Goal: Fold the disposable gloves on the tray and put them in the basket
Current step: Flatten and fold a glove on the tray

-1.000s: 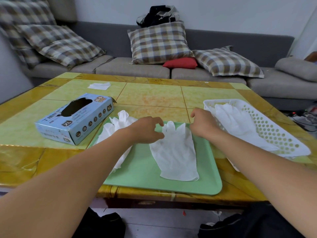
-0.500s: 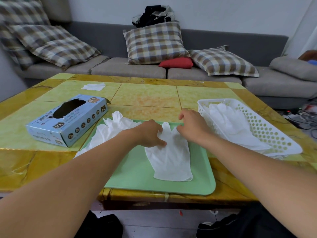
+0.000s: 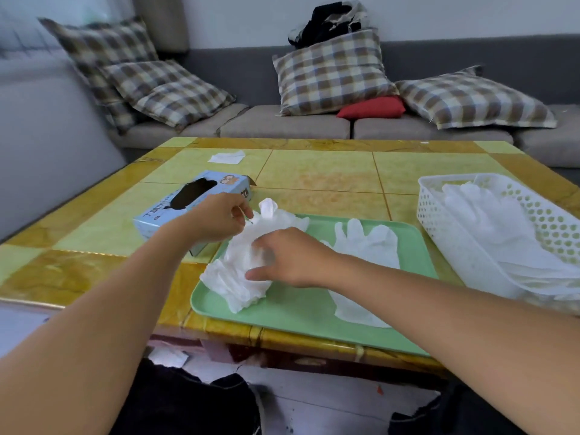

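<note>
Thin white disposable plastic, crumpled into a loose heap of gloves (image 3: 243, 271), lies on the near left part of the pale green rectangular plastic tray (image 3: 301, 312), spilling a little over the tray's left rim; the right hand (image 3: 292, 260) rests on the middle of this heap with fingers curled down into the film, thumb stretched along its lower edge, while the left hand (image 3: 219, 219) pinches a far corner of the same heap between thumb and fingertips; judged from its wrinkles and droop, the material is very light, limp and somewhat clingy, so it will not hold a crease unless pressed flat, and the sensible places to take it are the cuff edge and the finger ends, pulled apart to spread it; just right of the heap, partly under the right wrist, a single flat white disposable glove (image 3: 365, 255) lies spread on the tray, fingers pointing away; farther right, on the yellow-and-green tiled table (image 3: 320, 174), stands the white perforated plastic basket (image 3: 439, 221), already holding several white gloves; beyond the left hand sits a light blue cardboard glove box (image 3: 191, 208) with a dark oval opening, printed characters and a size mark too blurred to read; a small white paper scrap (image 3: 226, 157) lies near the table's far edge.
</note>
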Demonstrator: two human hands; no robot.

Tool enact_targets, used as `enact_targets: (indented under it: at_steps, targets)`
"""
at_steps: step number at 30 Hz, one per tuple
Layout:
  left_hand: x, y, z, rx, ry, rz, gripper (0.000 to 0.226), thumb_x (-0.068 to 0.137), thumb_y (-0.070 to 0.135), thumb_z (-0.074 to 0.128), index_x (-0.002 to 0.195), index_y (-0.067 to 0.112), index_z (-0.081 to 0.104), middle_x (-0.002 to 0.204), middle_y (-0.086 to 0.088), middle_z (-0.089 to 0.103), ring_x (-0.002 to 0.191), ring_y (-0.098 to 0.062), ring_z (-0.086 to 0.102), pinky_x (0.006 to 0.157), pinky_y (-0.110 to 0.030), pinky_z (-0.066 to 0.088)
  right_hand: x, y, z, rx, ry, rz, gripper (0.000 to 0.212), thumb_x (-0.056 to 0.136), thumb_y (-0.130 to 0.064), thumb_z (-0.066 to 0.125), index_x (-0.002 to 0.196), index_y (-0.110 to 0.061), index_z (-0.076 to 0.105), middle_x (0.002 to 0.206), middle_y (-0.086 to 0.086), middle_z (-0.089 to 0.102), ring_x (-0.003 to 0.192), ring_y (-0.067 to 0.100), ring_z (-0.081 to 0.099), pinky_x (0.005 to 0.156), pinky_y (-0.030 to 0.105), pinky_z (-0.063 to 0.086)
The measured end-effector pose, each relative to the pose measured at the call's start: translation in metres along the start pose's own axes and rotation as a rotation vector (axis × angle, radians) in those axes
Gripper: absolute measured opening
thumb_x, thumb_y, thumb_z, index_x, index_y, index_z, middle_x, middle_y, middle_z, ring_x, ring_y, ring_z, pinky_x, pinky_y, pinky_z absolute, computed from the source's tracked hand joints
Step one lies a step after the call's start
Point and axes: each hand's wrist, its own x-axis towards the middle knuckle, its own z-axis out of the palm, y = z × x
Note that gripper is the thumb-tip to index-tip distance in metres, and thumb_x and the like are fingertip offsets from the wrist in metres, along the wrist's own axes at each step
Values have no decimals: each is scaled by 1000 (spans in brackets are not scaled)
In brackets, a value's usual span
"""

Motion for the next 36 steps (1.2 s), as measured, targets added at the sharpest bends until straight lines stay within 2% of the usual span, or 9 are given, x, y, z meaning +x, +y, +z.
enact_targets:
  at_steps: [5, 11, 14, 17, 21, 26, 31, 34, 36]
  targets:
    - [-14, -22, 15, -131, -111, -49, 28, 91, 1, 57, 108, 22, 61, 106, 3, 62, 87, -15, 62, 68, -25, 51, 7, -7, 23, -57, 51, -27, 20, 86, -32, 76, 98, -15, 80, 95, 1, 77, 90, 23, 68, 82, 40, 56]
    - [-13, -27, 11, -90, -4, -50, 17, 101, 17, 51, 114, 25, 58, 113, 1, 60, 99, -18, 62, 88, -37, 54, -3, 7, -2, 87, 62, -131, 10, 91, -21, 75, 88, -13, 82, 87, -8, 78, 79, 8, 68, 80, 29, 52]
    - [-11, -22, 8, -156, 3, -36, 14, 103, 22, 49, 111, 24, 61, 118, -2, 62, 101, -18, 60, 82, -31, 48, -6, 27, -17, 318, 72, -73, 43, 98, -15, 66, 56, -18, 56, 53, -15, 45, 53, 3, 39, 61, 26, 41]
    - [-14, -7, 5, -413, -75, -22, 33, 104, 50, 42, 112, 27, 65, 128, 1, 62, 117, -16, 57, 99, -35, 48, -9, 39, -26, 705, 90, 80, 31, 104, -17, 57, 89, 7, 69, 88, 20, 71, 80, 20, 61, 89, 43, 60]
    - [-15, 6, -1, -727, -289, 11, 78, 83, 87, 36, 123, 28, 66, 135, 6, 62, 130, -17, 54, 112, -41, 36, -13, 42, -42, 1238, 68, 272, 30, 107, -18, 45, 118, 0, 67, 106, 17, 70, 99, 31, 68, 105, 48, 52]
    - [-14, 39, -4, -796, -77, 157, 33, 87, 33, 77, 104, 5, 70, 97, -6, 75, 86, -16, 68, 82, -31, 50, -23, 45, -67, 1285, 69, 230, 35, 105, -27, 43, 117, -5, 68, 98, 10, 68, 90, 27, 65, 91, 43, 54]
    - [-1, 91, -5, -1051, 95, 137, 13, 88, 17, 76, 84, 16, 64, 78, -2, 71, 63, -13, 64, 54, -23, 48, -45, 60, -95, 1299, 8, 120, 91, 80, -78, 51, 141, -11, 58, 137, 14, 61, 123, 34, 60, 102, 47, 48]
    - [3, 117, 0, -1095, 98, 171, 20, 87, 14, 77, 80, 16, 59, 75, -2, 69, 62, -15, 63, 55, -26, 52, -63, 65, -99, 1121, 209, 120, 61, 80, -45, 78, 130, -11, 66, 126, 13, 70, 111, 29, 67, 86, 41, 59]
    - [3, 132, 5, -1105, -27, 195, 26, 78, 20, 83, 86, 15, 58, 81, -5, 71, 71, -19, 68, 62, -30, 56, -75, 70, -102, 1118, 371, 134, 38, 90, -29, 71, 120, -6, 70, 119, 15, 72, 106, 31, 68, 87, 41, 58]
